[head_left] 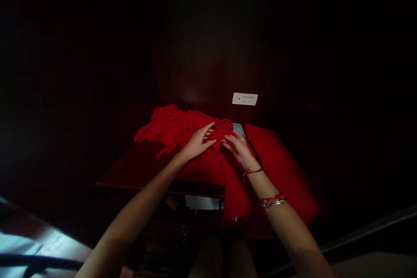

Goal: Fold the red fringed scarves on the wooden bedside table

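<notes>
A red scarf (211, 166) lies over the table, and its fringed end hangs past the front edge. Part of it is gathered into a bunch (224, 129) between my hands. My left hand (199, 142) holds the bunch from the left, its thumb apart from its fingers. On the other side, my right hand (239, 147) has its fingers curled against the same bunch; some fingertips are hidden in the cloth. To the left, a crumpled heap of red cloth (176, 127) with loose strands spreads out; whether it belongs to the same scarf I cannot tell.
A flat red cloth (280, 156) lies along the right. Behind my right hand, a phone-like device (239, 128) with a lit screen shows partly. A white socket plate (245, 98) is on the dark wall. Under the dark wooden table (130, 167) is an open shelf with white paper (202, 203).
</notes>
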